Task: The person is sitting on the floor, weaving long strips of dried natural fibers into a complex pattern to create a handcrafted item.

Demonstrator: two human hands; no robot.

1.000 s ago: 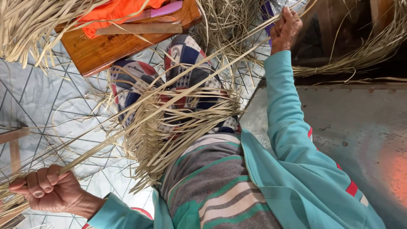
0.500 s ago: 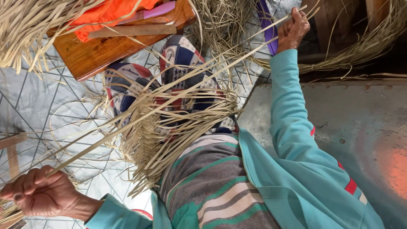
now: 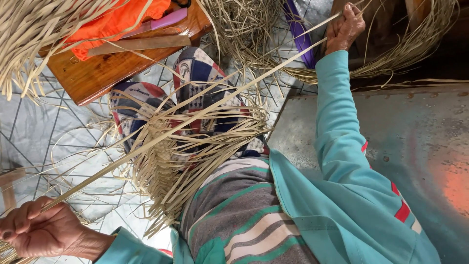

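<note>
Floor (image 3: 44, 122): pale grey sheet with dark line pattern, left half of the frame. Grey metal surface (image 3: 415, 142), scuffed, with an orange patch, at right. Dark recess along the upper right.

Wooden board (image 3: 105, 68), one, brown, upper left, resting on the floor. On it: one orange cloth (image 3: 115, 19), one flat wooden stick (image 3: 139, 44), one pink-handled tool (image 3: 161, 22) partly under the cloth.

Dry leaf strips: one loose heap (image 3: 34, 29) at upper left, one tangle (image 3: 244, 29) at top centre, one bundle (image 3: 415, 44) curving across the upper right. One purple strip (image 3: 298, 34) lies among the top-centre tangle.

Half-woven mat piece (image 3: 185, 146), one, centre, loose ends fanning out over the person's patterned lap.

Long strip (image 3: 195, 117), pale, stretched taut on a diagonal from lower left to upper right, crossing over the woven piece.

Left hand (image 3: 36, 230), lower left, closed in a fist around the strip's lower end along with other strands. Right hand (image 3: 344, 27), top right, fingers pinched shut on the upper end.

Sleeves, two, teal; striped grey-green garment at bottom centre.
</note>
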